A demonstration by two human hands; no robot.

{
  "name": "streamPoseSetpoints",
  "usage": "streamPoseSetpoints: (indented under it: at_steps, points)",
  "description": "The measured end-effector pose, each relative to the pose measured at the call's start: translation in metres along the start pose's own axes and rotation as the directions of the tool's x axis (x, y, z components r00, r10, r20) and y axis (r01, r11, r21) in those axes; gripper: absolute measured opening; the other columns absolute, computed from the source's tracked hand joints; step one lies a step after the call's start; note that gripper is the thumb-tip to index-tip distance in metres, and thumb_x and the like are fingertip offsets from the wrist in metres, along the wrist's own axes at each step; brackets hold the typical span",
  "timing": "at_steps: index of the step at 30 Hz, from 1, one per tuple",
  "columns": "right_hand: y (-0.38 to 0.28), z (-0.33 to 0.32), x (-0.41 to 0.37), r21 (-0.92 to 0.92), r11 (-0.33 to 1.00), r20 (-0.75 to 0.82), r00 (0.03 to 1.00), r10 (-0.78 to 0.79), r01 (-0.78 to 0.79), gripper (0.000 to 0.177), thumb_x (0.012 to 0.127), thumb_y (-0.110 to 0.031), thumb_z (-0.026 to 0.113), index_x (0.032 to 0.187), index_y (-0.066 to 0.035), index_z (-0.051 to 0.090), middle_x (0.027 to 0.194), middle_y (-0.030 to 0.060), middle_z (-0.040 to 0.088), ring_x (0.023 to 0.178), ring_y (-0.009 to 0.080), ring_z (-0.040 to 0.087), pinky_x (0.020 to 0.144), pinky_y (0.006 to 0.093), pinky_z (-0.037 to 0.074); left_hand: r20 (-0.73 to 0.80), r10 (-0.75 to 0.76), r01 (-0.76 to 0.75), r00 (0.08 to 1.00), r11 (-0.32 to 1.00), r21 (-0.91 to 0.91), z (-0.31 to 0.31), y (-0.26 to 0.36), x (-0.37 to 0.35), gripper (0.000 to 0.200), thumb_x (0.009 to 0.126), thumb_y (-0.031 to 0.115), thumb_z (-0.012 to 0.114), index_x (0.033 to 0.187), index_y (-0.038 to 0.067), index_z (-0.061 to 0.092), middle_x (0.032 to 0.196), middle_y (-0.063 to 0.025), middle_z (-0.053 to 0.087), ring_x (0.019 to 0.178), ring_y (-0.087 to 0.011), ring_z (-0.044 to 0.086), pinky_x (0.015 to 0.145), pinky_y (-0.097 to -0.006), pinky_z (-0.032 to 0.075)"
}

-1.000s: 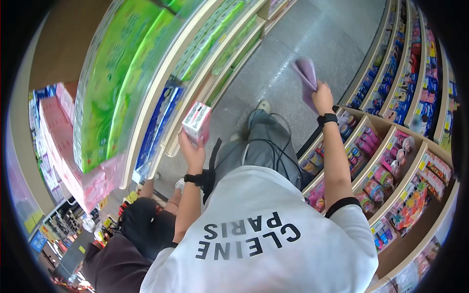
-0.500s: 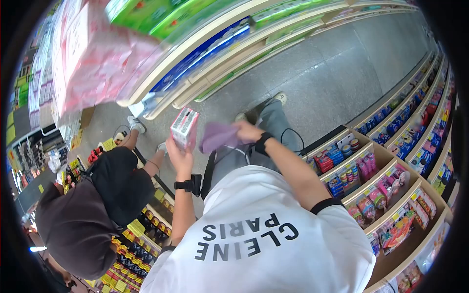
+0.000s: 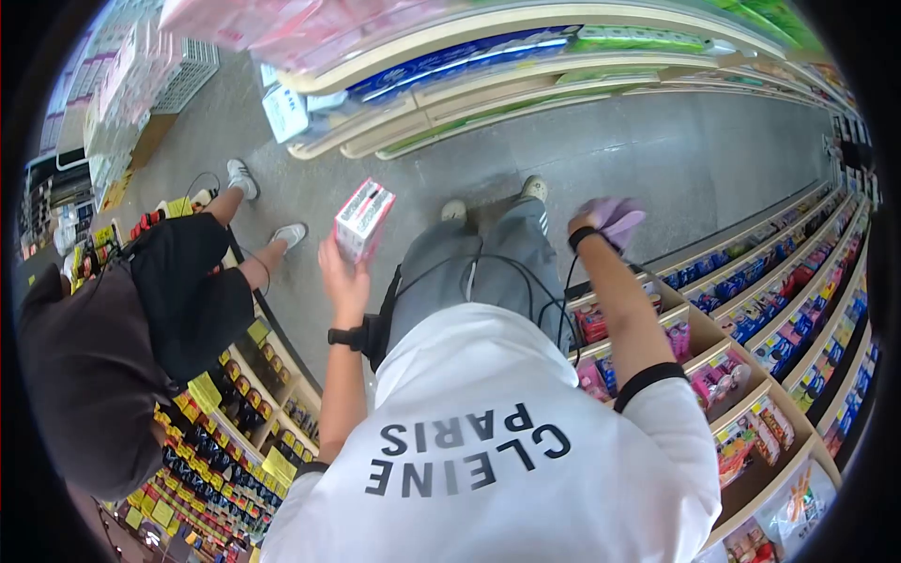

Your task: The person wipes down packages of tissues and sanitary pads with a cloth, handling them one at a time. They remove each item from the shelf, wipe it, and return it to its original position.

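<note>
My left hand [image 3: 344, 286] is wrapped round a pink and white box [image 3: 364, 221], held upright with its printed white end facing up. Small dark print, too fine to read, covers that end. Out to the right, my right hand [image 3: 586, 221] grips a purple cloth [image 3: 618, 216], which hangs bunched beyond the fingers. The box and the cloth are well apart, on either side of my legs. Part of the right hand is hidden by the cloth.
A long shelf [image 3: 488, 26] with pink, blue and green packs runs across the front. Stepped shelves [image 3: 751, 399] of small packaged goods stand close on my right. On the left, another person [image 3: 178, 300] in dark clothes is beside a rack [image 3: 230, 418] with yellow tags.
My right hand has swung right with the cloth, away from the box. My left hand still holds the box. The view has turned, and the front shelf now sits higher.
</note>
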State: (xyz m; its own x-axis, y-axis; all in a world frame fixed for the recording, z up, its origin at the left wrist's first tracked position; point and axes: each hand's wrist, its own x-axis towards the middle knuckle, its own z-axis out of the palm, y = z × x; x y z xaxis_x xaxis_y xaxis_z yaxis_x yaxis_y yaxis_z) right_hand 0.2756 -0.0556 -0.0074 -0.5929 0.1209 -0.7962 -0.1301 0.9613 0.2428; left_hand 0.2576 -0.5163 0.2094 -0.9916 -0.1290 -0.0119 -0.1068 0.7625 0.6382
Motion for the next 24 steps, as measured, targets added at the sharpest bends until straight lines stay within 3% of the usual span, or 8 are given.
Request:
streamPoseSetpoints:
  at_steps: [2,5,8,10,15,18,21,24]
  points:
    - [0.017,-0.103,-0.052,-0.042,0.999,0.112,0.994,-0.017,0.022,0.029,0.089,-0.019,0.05,0.11,-0.013,0.068,0.117,0.0129,0.064,0.105,0.0304,0.062,0.085,0.045,0.048,-0.036,0.004,-0.003,0.999,1.0,0.03,-0.003,-0.005,0.001,0.062,0.07,-0.004,0.063,0.128,0.0,0.044,0.116,-0.0183,0.051,0.11,-0.0361,0.048,0.093,-0.0408,0.039]
    - [0.036,-0.142,-0.068,0.369,0.878,-0.361,0.918,-0.166,0.304,0.03,0.077,-0.004,0.053,0.104,-0.002,0.065,0.105,0.0217,0.066,0.099,0.031,0.064,0.086,0.0389,0.049,-0.076,-0.011,0.012,0.997,1.0,0.014,-0.002,-0.014,-0.009,0.064,0.069,-0.002,0.069,0.128,-0.001,0.044,0.117,-0.0159,0.052,0.106,-0.0308,0.052,0.088,-0.037,0.042]
    - [0.019,-0.195,-0.12,0.821,0.168,-0.522,0.837,-0.165,0.545,0.034,0.078,0.004,0.046,0.109,0.004,0.061,0.094,0.0145,0.068,0.085,0.0204,0.062,0.076,0.0321,0.048,-0.087,-0.11,0.093,0.99,0.979,-0.179,-0.01,-0.005,-0.009,0.062,0.068,0.001,0.071,0.125,-0.003,0.047,0.112,-0.0161,0.056,0.101,-0.0295,0.055,0.083,-0.0359,0.044]
    - [0.009,-0.243,-0.181,0.885,0.097,-0.443,0.888,-0.119,0.455,0.023,0.089,-0.007,0.053,0.109,0.004,0.061,0.094,0.0077,0.067,0.086,0.0135,0.058,0.077,0.0295,0.047,-0.08,-0.154,0.12,0.985,0.939,-0.323,-0.026,0.021,-0.005,0.064,0.066,0.004,0.076,0.124,-0.004,0.048,0.11,-0.015,0.059,0.095,-0.0251,0.057,0.077,-0.032,0.045]
    - [-0.015,-0.308,-0.283,0.522,-0.164,-0.783,0.547,0.297,0.837,0.02,0.086,-0.007,0.063,0.103,0.004,0.064,0.096,0.0068,0.066,0.089,0.0117,0.059,0.081,0.026,0.046,-0.135,-0.022,-0.089,0.991,0.646,-0.758,-0.073,0.092,0.011,0.061,0.071,0.009,0.075,0.124,-0.005,0.048,0.111,-0.0125,0.06,0.101,-0.0202,0.058,0.083,-0.032,0.046]
    - [-0.044,-0.337,-0.33,0.315,-0.028,-0.896,0.307,0.321,0.949,0.022,0.081,-0.003,0.063,0.102,0.004,0.063,0.096,0.0086,0.065,0.089,0.0172,0.06,0.08,0.03,0.047,-0.001,0.013,-0.001,1.0,-0.003,-1.0,-0.089,0.139,0.005,0.059,0.077,0.013,0.068,0.127,-0.003,0.042,0.114,-0.0122,0.058,0.106,-0.0211,0.057,0.088,-0.0346,0.047]
    - [-0.073,-0.361,-0.334,-0.221,0.332,-0.973,-0.228,-0.019,0.917,0.043,0.068,0.003,0.062,0.111,0.0,0.06,0.087,0.0126,0.059,0.078,0.0275,0.061,0.064,0.0338,0.05,0.155,0.152,0.169,0.976,-0.087,-0.982,-0.066,0.148,-0.001,0.057,0.082,0.013,0.061,0.132,0.0,0.036,0.118,-0.0138,0.054,0.111,-0.023,0.056,0.093,-0.0377,0.047]
    - [-0.082,-0.383,-0.337,-0.258,0.346,-0.95,-0.172,-0.26,0.902,0.064,0.058,-0.001,0.062,0.121,-0.01,0.058,0.076,0.0121,0.052,0.07,0.0322,0.057,0.057,0.038,0.048,0.168,0.13,0.187,0.977,-0.15,-0.971,-0.08,0.18,0.002,0.053,0.085,0.01,0.059,0.132,0.001,0.037,0.12,-0.0143,0.054,0.113,-0.0233,0.055,0.095,-0.0386,0.047]
